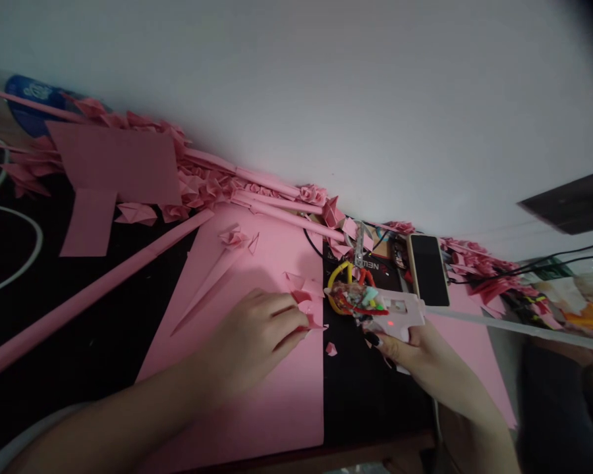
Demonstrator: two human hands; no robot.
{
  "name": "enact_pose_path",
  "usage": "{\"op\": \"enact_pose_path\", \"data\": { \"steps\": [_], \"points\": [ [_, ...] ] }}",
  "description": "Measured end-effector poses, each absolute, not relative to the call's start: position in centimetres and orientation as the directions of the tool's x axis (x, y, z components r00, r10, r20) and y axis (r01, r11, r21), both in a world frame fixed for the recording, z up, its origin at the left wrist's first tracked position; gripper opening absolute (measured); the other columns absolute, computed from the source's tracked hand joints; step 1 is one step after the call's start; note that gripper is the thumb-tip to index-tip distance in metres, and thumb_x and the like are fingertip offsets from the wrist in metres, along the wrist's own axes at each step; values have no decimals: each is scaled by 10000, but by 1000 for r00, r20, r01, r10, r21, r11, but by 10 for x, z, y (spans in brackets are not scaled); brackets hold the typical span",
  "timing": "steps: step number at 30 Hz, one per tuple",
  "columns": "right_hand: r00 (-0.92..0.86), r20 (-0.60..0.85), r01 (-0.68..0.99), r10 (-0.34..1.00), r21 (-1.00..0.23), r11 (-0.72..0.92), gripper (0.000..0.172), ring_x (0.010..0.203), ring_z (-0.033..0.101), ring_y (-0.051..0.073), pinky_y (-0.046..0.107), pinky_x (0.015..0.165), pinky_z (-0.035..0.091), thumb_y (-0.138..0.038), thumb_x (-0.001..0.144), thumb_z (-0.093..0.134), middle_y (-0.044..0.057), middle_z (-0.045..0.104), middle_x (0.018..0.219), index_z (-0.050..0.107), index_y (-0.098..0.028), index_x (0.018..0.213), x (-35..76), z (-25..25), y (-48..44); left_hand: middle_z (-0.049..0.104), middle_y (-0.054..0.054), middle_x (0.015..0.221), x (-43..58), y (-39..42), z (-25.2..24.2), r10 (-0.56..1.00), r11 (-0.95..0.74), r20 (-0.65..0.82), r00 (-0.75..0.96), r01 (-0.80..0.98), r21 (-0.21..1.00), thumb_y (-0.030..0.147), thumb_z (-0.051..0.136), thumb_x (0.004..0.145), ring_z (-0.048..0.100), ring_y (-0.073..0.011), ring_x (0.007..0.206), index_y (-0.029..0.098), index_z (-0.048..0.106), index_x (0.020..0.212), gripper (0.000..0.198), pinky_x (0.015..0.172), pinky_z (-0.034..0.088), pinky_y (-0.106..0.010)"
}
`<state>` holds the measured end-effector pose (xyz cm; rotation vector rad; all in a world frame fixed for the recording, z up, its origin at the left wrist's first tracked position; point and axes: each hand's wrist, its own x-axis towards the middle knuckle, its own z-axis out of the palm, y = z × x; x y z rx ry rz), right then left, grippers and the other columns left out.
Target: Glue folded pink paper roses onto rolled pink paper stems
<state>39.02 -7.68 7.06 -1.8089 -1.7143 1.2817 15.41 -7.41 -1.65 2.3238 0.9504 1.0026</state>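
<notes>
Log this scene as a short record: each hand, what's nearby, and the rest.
left hand: pinching a folded pink paper piece
right hand: gripping a pink hot glue gun, its nozzle end crusted with colored residue
nearby: pink paper sheet under the left hand; black smartphone beside the gun
rest: long rolled pink paper tube on the black tabletop; folded pink paper roses along the white wall
</notes>
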Motion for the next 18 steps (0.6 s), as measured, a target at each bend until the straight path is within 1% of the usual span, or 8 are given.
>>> {"op": "enact_pose_path", "data": {
  "steps": [3, 6, 7, 8, 11, 13, 16, 18],
  "points": [
    [-144, -371, 603, 917, -768, -216, 247, 662, 557, 152, 253, 597, 497, -381, 769, 594, 24, 594, 750, 590, -185, 919, 390, 71, -77, 688, 8, 889, 154, -74, -17, 724, -681, 463, 512, 422, 598, 155, 473, 941, 596, -142, 838, 180, 637, 876, 178, 742, 432, -285],
    [-153, -366, 603, 918, -770, -206, 258, 736, 590, 170, 270, 666, 513, -363, 779, 593, 46, 630, 821, 595, -187, 966, 391, 70, -79, 689, 10, 883, 154, -74, -16, 729, -674, 447, 518, 427, 603, 157, 472, 943, 598, -135, 825, 184, 642, 883, 182, 738, 432, -278],
    [-155, -363, 610, 919, -767, -201, 271, 728, 590, 169, 268, 655, 511, -362, 780, 591, 50, 634, 828, 596, -183, 983, 392, 70, -79, 688, 10, 880, 154, -73, -15, 731, -670, 442, 519, 427, 606, 158, 473, 943, 598, -133, 820, 184, 643, 880, 183, 733, 433, -276],
    [-153, -371, 624, 916, -755, -201, 273, 688, 581, 162, 260, 613, 503, -364, 780, 588, 47, 632, 804, 601, -177, 978, 392, 69, -79, 686, 9, 875, 154, -73, -15, 733, -668, 440, 519, 426, 610, 158, 474, 943, 598, -131, 811, 182, 643, 871, 186, 725, 433, -273],
    [-117, -405, 682, 907, -696, -224, 244, 527, 501, 130, 226, 445, 416, -378, 762, 590, 21, 594, 664, 617, -163, 873, 392, 71, -80, 676, 8, 843, 154, -72, -14, 730, -672, 454, 511, 419, 610, 155, 464, 945, 595, -128, 783, 178, 641, 838, 208, 701, 435, -267],
    [-99, -402, 696, 910, -682, -226, 243, 516, 499, 131, 221, 427, 400, -378, 743, 605, 18, 596, 646, 620, -167, 863, 391, 73, -80, 671, 5, 832, 154, -72, -14, 732, -670, 453, 509, 421, 611, 164, 451, 950, 591, -127, 765, 178, 642, 831, 226, 696, 440, -266],
    [-106, -379, 698, 919, -687, -203, 255, 567, 546, 147, 226, 456, 432, -361, 734, 615, 25, 631, 698, 625, -185, 918, 391, 75, -81, 670, -3, 837, 153, -72, -15, 738, -662, 435, 516, 430, 614, 175, 430, 959, 589, -128, 760, 178, 644, 843, 243, 697, 444, -268],
    [-100, -372, 724, 923, -663, -189, 230, 548, 542, 143, 215, 427, 412, -334, 730, 617, 13, 622, 674, 630, -191, 910, 392, 75, -83, 669, -5, 840, 153, -72, -16, 731, -670, 442, 520, 426, 607, 165, 426, 960, 588, -130, 767, 175, 641, 848, 242, 690, 440, -268]
  ]
}}
